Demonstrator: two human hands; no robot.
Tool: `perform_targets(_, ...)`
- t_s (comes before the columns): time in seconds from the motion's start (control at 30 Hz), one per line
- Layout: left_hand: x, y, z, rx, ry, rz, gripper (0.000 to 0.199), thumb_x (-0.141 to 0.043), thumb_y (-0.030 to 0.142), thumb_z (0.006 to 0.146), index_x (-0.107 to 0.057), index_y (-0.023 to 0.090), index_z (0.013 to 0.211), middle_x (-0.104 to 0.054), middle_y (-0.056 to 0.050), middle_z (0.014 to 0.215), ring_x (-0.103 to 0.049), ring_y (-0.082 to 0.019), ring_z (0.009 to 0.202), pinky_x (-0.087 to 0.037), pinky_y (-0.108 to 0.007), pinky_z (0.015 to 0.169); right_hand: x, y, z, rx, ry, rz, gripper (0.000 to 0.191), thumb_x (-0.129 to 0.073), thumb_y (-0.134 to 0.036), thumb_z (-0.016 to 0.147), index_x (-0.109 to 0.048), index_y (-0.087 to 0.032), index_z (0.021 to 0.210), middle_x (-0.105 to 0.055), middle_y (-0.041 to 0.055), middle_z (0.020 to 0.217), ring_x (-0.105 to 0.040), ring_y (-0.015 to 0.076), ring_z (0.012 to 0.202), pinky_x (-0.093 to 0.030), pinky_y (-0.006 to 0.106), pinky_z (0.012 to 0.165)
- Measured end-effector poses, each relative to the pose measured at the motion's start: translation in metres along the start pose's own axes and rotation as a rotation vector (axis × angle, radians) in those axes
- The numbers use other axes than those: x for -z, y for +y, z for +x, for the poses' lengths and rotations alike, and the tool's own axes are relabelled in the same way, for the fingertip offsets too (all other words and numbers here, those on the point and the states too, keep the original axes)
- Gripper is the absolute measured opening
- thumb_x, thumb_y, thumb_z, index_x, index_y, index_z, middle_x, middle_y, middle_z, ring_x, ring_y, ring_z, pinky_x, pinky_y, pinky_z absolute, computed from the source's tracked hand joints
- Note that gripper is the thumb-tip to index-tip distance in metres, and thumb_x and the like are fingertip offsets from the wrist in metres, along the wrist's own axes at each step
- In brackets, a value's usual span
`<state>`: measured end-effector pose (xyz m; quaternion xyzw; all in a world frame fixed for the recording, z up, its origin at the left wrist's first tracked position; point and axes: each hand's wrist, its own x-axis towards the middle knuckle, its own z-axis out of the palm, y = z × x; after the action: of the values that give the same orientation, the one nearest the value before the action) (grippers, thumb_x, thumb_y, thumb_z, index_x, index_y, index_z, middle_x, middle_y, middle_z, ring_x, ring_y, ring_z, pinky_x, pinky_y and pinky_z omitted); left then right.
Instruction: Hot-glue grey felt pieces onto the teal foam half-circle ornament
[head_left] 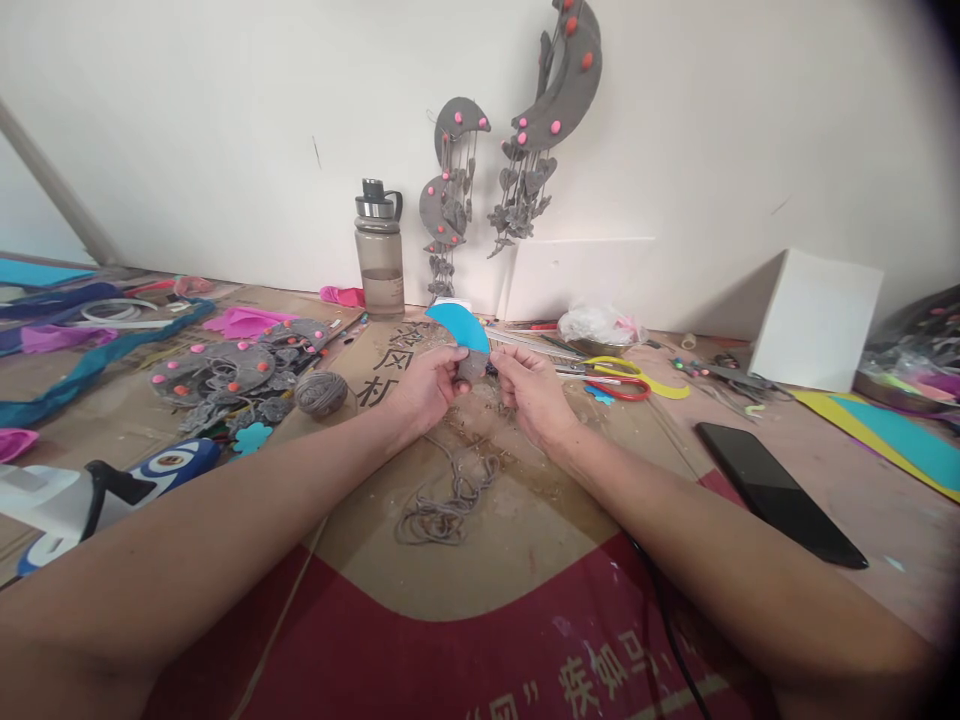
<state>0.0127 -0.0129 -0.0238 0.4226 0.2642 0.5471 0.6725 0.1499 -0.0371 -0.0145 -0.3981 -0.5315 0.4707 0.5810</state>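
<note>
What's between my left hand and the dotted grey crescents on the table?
The head view shows a ball of grey yarn beside the crescents, then printed cardboard toward your left hand.

Bright, diffuse light; white board shades the wall to its left, suggesting light from your right. Right-hand corners dark. Your forearms stretch toward the edges; hands slightly soft.

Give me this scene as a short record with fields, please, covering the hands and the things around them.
Left hand: holds blue crescent, grey at its near end
Right hand: fingertips beside that grey end; grip unclear
Loose yarn: tangled on cardboard, nearer the camera
Yarn ball: left of left hand
Scissors: right of right hand
Phone: beyond right forearm, screen dark
Bottle: upright, partly filled
</note>
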Motion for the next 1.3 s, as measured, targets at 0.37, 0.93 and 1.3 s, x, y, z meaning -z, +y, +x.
perform_targets(0.37, 0.0017, 0.0020, -0.0012, 0.037, -0.053, -0.084, 0.009, -0.062, 0.020, 0.070, -0.062, 0.012, 0.074, -0.064, -0.003, 0.068, -0.057, -0.011, 0.062, -0.037, -0.021, 0.048, 0.0006, -0.0007, -0.0016, -0.114, -0.090, 0.163, 0.030, -0.074, -0.041, 0.062, -0.055, -0.018, 0.067, -0.043, -0.0074, 0.056, -0.021, 0.0046, 0.045, -0.014, 0.021, 0.039)
perform_targets(0.93, 0.0009, -0.0013, -0.0029, 0.091, -0.072, -0.139, 0.008, -0.062, 0.019, 0.075, -0.063, 0.011, 0.075, -0.064, -0.004, 0.069, -0.057, -0.010, 0.061, -0.043, -0.021, 0.052, 0.0000, 0.0030, -0.0061, -0.205, -0.129, 0.318, 0.027, -0.075, -0.035, 0.064, -0.054, -0.018, 0.070, -0.031, -0.0097, 0.051, -0.012, 0.0039, 0.045, -0.007, 0.019, 0.039)
perform_targets(1.3, -0.0055, -0.0057, -0.0012, 0.043, -0.093, -0.161, 0.009, -0.064, 0.020, 0.077, -0.063, 0.011, 0.077, -0.063, -0.005, 0.072, -0.059, -0.010, 0.065, -0.043, -0.018, 0.050, 0.0014, -0.0013, -0.0078, -0.185, -0.093, 0.340, 0.024, -0.072, -0.030, 0.066, -0.052, -0.018, 0.070, -0.048, -0.0063, 0.061, -0.013, 0.0037, 0.046, -0.008, 0.019, 0.039)
